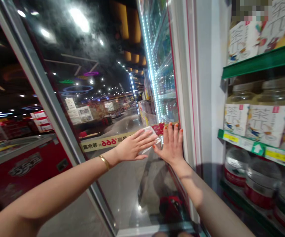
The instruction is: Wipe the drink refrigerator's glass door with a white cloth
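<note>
An open glass cooler door (88, 65) swings out in front of me, its pane hazy with smears. My left hand (132, 146), with a gold bangle on the wrist, presses a white cloth (151, 138) flat against the glass. My right hand (172, 144), with orange nails, lies open and flat on the glass beside the door's white frame (184, 98), touching the cloth's edge. A red sticker (158, 127) on the glass sits just above both hands.
To the right, cooler shelves hold bottled tea (263, 121) on green-edged racks with price tags, and water bottles (256, 184) below. A red chest freezer (21, 164) stands at left. Through the glass, a shop aisle with lit coolers recedes.
</note>
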{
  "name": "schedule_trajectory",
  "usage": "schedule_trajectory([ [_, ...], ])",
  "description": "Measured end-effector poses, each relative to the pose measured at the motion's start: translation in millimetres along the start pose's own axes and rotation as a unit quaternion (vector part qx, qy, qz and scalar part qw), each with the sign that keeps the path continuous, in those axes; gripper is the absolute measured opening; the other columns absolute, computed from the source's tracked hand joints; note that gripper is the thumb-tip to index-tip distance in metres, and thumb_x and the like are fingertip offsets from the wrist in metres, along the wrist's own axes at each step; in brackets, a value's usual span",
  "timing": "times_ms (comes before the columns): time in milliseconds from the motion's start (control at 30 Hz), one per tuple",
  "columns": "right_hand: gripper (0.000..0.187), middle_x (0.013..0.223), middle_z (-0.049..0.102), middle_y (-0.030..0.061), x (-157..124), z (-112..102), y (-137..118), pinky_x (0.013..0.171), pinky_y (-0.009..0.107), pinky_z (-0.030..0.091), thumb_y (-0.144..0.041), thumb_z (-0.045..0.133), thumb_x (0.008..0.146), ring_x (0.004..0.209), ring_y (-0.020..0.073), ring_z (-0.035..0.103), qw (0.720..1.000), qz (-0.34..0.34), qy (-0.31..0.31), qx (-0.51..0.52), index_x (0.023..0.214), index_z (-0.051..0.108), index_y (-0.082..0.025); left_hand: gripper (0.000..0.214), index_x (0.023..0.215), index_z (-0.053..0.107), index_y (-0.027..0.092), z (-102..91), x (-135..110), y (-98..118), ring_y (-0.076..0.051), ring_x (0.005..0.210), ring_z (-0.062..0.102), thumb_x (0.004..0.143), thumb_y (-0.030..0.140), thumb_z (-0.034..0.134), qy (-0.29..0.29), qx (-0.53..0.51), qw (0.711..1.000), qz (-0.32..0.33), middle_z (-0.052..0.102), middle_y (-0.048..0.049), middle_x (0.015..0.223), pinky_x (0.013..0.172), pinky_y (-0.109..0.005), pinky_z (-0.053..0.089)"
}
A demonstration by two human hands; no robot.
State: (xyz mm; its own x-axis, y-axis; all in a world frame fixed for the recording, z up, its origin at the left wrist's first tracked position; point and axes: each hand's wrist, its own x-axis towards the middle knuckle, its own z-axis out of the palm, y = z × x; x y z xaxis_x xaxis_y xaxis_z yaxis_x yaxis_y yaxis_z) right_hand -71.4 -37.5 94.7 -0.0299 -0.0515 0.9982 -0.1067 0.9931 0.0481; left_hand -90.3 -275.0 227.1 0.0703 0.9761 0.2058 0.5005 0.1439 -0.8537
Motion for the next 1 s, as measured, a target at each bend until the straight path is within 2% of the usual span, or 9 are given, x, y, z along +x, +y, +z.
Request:
schedule_trajectory([
  [67,0.113,0.187,-0.002,0.0212,-1,-1,1,0.134,0.076,0.022,-0.067,0.057,0.100,0.173,0.0458,0.002,1.000,-0.014,0.011,0.000,0.179,0.001,-0.008,0.074,0.175,0.033,0.035,-11.9,-16,-19,-0.023,0.173,0.021,0.108,0.063,0.050,-0.008,-0.002,1.000,0.001,0.034,0.0013,0.181,0.144,-0.044,0.006],
  [133,0.117,0.187,-0.004,0.0220,-1,-1,1,0.134,0.075,0.023,-0.074,0.056,0.099,0.173,0.0469,0.003,1.000,-0.023,0.020,-0.004,0.179,0.001,-0.008,0.076,0.174,0.033,0.036,-29.7,-13,-56,-0.027,0.174,0.016,0.107,0.065,0.051,0.036,0.012,0.992,-0.122,0.031,0.0005,0.183,0.144,-0.050,0.004],
  [267,0.115,0.186,-0.006,0.0233,-1,-1,3,0.133,0.076,0.026,-0.077,0.051,0.101,0.173,0.0463,0.004,0.998,-0.032,0.047,0.001,0.179,-0.001,-0.010,0.082,0.175,0.033,0.032,-38.3,43,-79,-0.036,0.175,0.001,0.103,0.065,0.056,0.156,0.007,0.931,-0.331,0.014,-0.0040,0.187,0.141,-0.065,-0.001],
  [367,0.106,0.187,-0.007,0.0205,-4,1,8,0.134,0.074,0.027,-0.072,0.045,0.105,0.174,0.0424,0.004,0.995,-0.050,0.083,0.023,0.179,0.000,-0.012,0.076,0.173,0.037,0.027,-9.9,69,-26,-0.034,0.175,-0.003,0.106,0.059,0.052,0.125,-0.041,0.976,-0.172,0.014,-0.0035,0.187,0.142,-0.061,-0.005],
  [500,0.105,0.188,-0.006,0.0185,-12,3,14,0.133,0.072,0.030,-0.067,0.050,0.102,0.174,0.0420,0.006,0.991,-0.056,0.101,0.064,0.180,0.001,-0.016,0.063,0.168,0.047,0.036,11.8,38,18,-0.016,0.173,0.020,0.108,0.056,0.049,0.026,-0.071,0.995,0.059,0.038,0.0078,0.179,0.145,-0.037,0.005],
  [600,0.105,0.188,-0.003,0.0181,-17,5,15,0.131,0.075,0.033,-0.067,0.051,0.099,0.173,0.0440,0.010,0.989,-0.059,0.100,0.094,0.180,0.003,-0.020,0.071,0.174,0.033,0.037,-7.5,30,-12,-0.023,0.174,0.016,0.108,0.054,0.053,0.041,-0.035,0.996,-0.065,0.030,0.0038,0.182,0.145,-0.048,0.006],
  [700,0.106,0.188,-0.005,0.0178,-18,5,15,0.130,0.076,0.034,-0.068,0.053,0.098,0.173,0.0447,0.009,0.987,-0.060,0.102,0.107,0.180,0.004,-0.021,0.076,0.177,0.023,0.033,-23.0,73,-32,-0.033,0.175,0.007,0.109,0.054,0.050,0.108,0.002,0.963,-0.249,0.018,-0.0018,0.186,0.143,-0.061,0.005],
  [867,0.101,0.187,-0.011,0.0186,-19,-8,22,0.130,0.070,0.038,-0.065,0.045,0.103,0.175,0.0389,0.001,0.986,-0.053,0.098,0.123,0.180,-0.002,-0.018,0.071,0.177,0.027,0.023,4.3,109,31,-0.027,0.174,0.015,0.112,0.051,0.039,0.001,-0.035,0.997,-0.070,0.022,-0.0002,0.185,0.145,-0.050,0.008],
  [1000,0.094,0.188,-0.006,0.0166,-11,-33,26,0.127,0.067,0.044,-0.051,0.050,0.104,0.174,0.0400,0.011,0.989,-0.046,0.064,0.124,0.180,0.003,-0.020,0.065,0.175,0.031,0.034,7.8,7,39,-0.018,0.173,0.019,0.114,0.052,0.040,-0.004,-0.027,0.998,-0.048,0.030,0.0061,0.182,0.145,-0.040,0.001],
])
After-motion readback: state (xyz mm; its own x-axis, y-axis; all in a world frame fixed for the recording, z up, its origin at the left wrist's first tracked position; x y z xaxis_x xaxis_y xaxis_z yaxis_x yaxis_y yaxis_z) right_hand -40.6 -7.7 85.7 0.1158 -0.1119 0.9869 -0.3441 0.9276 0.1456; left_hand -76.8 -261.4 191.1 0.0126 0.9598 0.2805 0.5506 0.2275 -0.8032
